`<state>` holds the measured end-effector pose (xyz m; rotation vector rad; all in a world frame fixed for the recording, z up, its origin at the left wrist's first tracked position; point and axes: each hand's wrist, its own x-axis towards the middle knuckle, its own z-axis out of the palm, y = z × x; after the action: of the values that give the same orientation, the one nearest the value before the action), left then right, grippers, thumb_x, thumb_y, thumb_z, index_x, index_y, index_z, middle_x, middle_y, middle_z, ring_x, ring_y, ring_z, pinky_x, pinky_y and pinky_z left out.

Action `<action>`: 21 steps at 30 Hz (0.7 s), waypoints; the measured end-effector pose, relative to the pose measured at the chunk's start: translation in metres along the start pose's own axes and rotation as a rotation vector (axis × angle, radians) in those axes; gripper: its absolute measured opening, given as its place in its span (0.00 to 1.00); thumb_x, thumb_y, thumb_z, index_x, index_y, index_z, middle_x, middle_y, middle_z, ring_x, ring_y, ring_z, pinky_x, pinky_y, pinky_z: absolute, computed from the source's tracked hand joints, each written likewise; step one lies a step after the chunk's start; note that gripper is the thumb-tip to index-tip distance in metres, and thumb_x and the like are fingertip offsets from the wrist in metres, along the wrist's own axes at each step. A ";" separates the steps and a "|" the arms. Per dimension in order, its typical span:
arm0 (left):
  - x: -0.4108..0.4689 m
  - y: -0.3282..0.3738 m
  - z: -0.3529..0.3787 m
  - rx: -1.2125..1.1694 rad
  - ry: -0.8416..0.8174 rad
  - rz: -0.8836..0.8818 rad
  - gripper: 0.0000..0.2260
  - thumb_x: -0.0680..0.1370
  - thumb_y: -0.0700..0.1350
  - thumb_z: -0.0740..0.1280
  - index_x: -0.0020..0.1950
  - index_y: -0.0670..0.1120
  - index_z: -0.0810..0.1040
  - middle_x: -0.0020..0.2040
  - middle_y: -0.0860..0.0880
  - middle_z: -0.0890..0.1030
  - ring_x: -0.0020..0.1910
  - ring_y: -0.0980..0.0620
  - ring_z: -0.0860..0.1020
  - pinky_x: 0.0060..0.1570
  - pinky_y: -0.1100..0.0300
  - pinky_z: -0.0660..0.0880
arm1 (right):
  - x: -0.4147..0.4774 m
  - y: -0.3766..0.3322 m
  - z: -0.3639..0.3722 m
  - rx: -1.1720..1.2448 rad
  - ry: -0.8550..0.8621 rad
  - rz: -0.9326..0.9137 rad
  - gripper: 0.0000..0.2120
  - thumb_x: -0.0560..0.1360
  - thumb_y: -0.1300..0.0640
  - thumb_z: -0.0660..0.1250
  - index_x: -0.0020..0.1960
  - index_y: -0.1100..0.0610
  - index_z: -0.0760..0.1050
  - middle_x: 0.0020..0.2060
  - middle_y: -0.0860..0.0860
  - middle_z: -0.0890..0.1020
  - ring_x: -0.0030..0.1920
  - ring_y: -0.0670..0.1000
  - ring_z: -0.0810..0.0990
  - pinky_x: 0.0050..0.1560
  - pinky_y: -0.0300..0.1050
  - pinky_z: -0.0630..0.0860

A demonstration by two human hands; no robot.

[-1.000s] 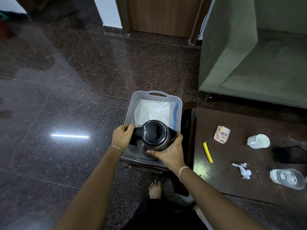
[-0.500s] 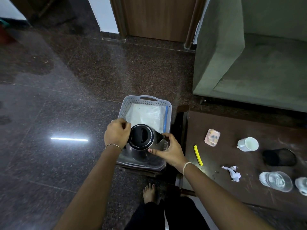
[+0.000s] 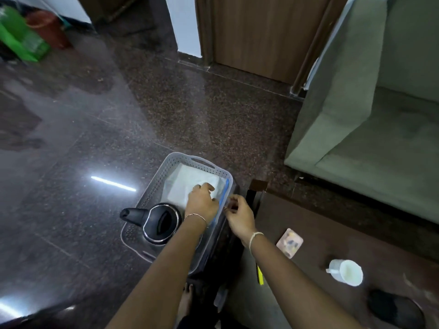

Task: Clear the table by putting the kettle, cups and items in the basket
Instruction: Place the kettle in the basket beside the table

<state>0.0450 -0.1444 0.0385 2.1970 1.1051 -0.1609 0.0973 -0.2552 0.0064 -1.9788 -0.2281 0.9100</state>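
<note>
The black kettle (image 3: pixel 158 222) stands in the near left part of the grey perforated basket (image 3: pixel 199 163), its handle sticking out over the left rim. A white plastic bag (image 3: pixel 187 186) with a blue strip fills the far part of the basket. My left hand (image 3: pixel 202 202) rests on that bag, fingers spread, holding nothing. My right hand (image 3: pixel 238 216) hovers at the basket's right rim with fingers loosely curled and nothing in it. On the brown table (image 3: pixel 316 233) to the right lie a white cup (image 3: pixel 347 272), a small pink packet (image 3: pixel 289 242) and a yellow strip (image 3: pixel 260 276).
A black round object (image 3: pixel 395 311) sits at the table's near right. A green sofa (image 3: pixel 370 110) stands behind the table. The basket rests on a dark low stand beside the table. A wooden door (image 3: pixel 256 32) and green and red items (image 3: pixel 28 34) lie farther off on the dark granite floor.
Both hands have let go of the kettle, which now stands in the basket. My left hand moved onto the white bag, my right hand to the basket's right rim. The camera tilted.
</note>
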 end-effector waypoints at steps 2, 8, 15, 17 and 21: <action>0.012 0.001 0.022 0.049 -0.065 -0.076 0.17 0.74 0.38 0.63 0.64 0.41 0.72 0.63 0.39 0.72 0.60 0.38 0.74 0.62 0.50 0.70 | 0.017 0.006 -0.001 0.033 -0.027 0.013 0.19 0.75 0.61 0.70 0.63 0.55 0.70 0.47 0.42 0.77 0.47 0.47 0.80 0.44 0.31 0.75; 0.055 -0.010 0.066 0.078 -0.113 -0.293 0.17 0.75 0.36 0.62 0.64 0.40 0.67 0.63 0.37 0.69 0.60 0.34 0.73 0.59 0.46 0.71 | 0.056 0.040 0.010 -0.029 -0.085 0.012 0.35 0.75 0.53 0.71 0.75 0.50 0.56 0.65 0.50 0.76 0.66 0.51 0.75 0.62 0.46 0.73; 0.092 -0.019 0.088 0.083 -0.057 -0.432 0.21 0.75 0.42 0.67 0.64 0.40 0.65 0.64 0.38 0.68 0.63 0.36 0.70 0.59 0.47 0.72 | 0.074 0.066 0.014 -0.095 -0.066 -0.043 0.28 0.77 0.51 0.66 0.74 0.50 0.60 0.62 0.54 0.80 0.63 0.54 0.78 0.61 0.50 0.75; 0.096 -0.020 0.087 0.115 -0.040 -0.421 0.18 0.76 0.40 0.65 0.63 0.39 0.66 0.63 0.38 0.70 0.63 0.36 0.72 0.58 0.48 0.73 | 0.073 0.067 0.014 -0.095 -0.083 -0.049 0.26 0.78 0.50 0.65 0.73 0.49 0.61 0.60 0.54 0.81 0.60 0.54 0.79 0.60 0.52 0.76; 0.098 -0.022 0.075 0.155 -0.026 -0.391 0.13 0.76 0.36 0.62 0.61 0.38 0.70 0.60 0.37 0.76 0.60 0.38 0.75 0.56 0.51 0.73 | 0.074 0.062 0.012 -0.076 -0.090 -0.020 0.26 0.78 0.52 0.66 0.73 0.49 0.61 0.52 0.50 0.82 0.55 0.54 0.81 0.57 0.54 0.77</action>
<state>0.1044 -0.1150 -0.0683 2.0784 1.5435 -0.4566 0.1296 -0.2462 -0.0846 -2.0036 -0.3375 0.9919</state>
